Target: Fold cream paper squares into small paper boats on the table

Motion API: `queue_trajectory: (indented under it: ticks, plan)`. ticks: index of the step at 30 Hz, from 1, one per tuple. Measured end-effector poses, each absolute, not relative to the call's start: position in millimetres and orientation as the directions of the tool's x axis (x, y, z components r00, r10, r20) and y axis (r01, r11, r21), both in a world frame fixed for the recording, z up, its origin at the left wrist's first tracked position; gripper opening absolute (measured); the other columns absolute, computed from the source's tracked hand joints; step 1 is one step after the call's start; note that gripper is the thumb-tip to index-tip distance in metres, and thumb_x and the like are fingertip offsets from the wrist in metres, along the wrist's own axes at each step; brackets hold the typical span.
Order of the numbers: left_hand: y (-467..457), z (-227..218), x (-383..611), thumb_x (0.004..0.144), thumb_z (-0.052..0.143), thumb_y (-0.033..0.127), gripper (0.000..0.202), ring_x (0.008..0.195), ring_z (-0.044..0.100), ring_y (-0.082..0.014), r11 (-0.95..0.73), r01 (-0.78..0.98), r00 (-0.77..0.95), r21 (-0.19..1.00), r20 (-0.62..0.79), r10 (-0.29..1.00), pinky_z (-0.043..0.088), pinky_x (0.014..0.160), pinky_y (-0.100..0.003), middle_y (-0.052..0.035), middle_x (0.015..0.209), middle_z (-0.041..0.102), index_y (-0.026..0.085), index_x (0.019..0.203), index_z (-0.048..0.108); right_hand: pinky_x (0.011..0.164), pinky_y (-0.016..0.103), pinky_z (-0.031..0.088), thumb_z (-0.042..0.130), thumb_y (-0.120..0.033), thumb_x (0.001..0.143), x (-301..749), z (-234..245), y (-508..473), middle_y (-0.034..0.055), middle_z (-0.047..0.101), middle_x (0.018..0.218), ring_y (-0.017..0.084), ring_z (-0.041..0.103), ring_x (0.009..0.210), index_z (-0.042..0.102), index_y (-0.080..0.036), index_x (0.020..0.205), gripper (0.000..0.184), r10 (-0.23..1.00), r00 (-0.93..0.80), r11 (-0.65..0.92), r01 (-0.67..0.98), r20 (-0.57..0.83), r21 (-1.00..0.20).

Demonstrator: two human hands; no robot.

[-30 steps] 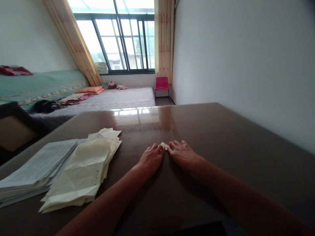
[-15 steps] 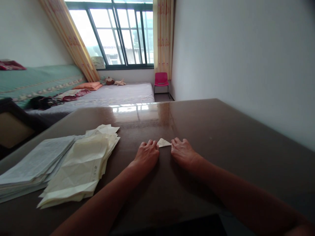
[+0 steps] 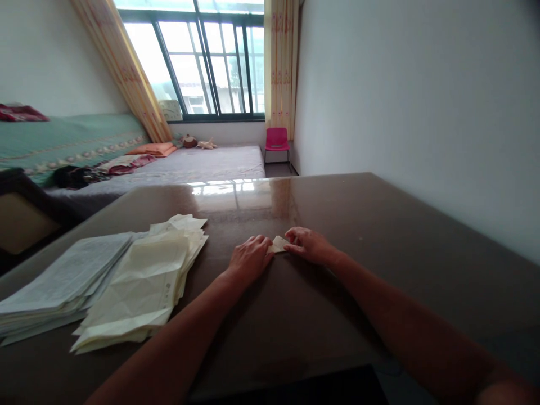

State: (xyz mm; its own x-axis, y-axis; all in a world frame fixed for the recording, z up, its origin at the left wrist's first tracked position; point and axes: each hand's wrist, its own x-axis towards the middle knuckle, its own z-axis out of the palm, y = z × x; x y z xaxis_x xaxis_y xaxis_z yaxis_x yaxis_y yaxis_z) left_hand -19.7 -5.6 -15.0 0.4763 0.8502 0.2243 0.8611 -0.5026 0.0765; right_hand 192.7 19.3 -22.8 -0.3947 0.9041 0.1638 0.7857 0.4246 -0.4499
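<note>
Left hand (image 3: 250, 260) and right hand (image 3: 309, 246) both pinching a small folded paper (image 3: 278, 244) flat on the brown worktop (image 3: 379, 225), paper stacks (image 3: 126, 281) left of the hands

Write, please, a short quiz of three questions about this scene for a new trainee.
1. True or false: the small folded cream paper piece lies on the glossy dark brown table, between the left hand and the right hand.
2. The stack of creased cream paper sheets lies at the person's: A) left B) right C) lap.
3. Fill in: the small plastic chair by the far curtain is ____.
Key: 1 true; 2 A; 3 pink.
</note>
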Motion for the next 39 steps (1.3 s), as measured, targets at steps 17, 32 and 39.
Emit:
queue_trajectory:
  ticks: [17,32,39]
  plan:
    - [0.6,-20.3,-23.0,0.089,0.048,0.031,0.019,0.091,0.058,-0.0188,-0.506,0.831,0.450,0.230,0.258,0.855,0.045,0.075,-0.028,-0.0014,0.098,0.063,0.027,0.101,0.062,0.062,0.023,0.038,0.061,-0.037,0.078,187.5,-32.2,26.4,-0.0002,0.061,0.075,0.012,0.050,0.066,0.065,-0.015,0.087,0.024,0.891,-0.417,0.414,0.586,0.179,-0.697]
    - [15.3,-32.4,-14.2,0.075,0.068,0.031,0.038,0.083,0.066,-0.0176,-0.114,-0.031,0.259,0.993,0.118,0.959,0.053,0.073,-0.030,-0.0074,0.092,0.067,0.013,0.107,0.056,0.054,0.021,0.037,0.066,-0.048,0.073,181.5,-34.9,26.1,-0.0026,0.055,0.073,0.008,0.046,0.059,0.055,-0.017,0.090,0.038,0.937,-0.347,-0.056,-0.005,-0.051,-0.998]
    - [7.4,-24.1,-11.8,0.066,0.079,0.029,0.047,0.081,0.064,-0.0148,0.032,-0.281,0.326,0.959,0.064,0.943,0.050,0.076,-0.026,-0.0070,0.094,0.069,0.013,0.107,0.063,0.054,0.021,0.040,0.069,-0.045,0.072,176.5,-28.5,16.9,-0.0016,0.056,0.081,0.009,0.050,0.064,0.056,-0.019,0.098,0.039,0.925,-0.379,-0.045,-0.050,-0.023,-0.998]
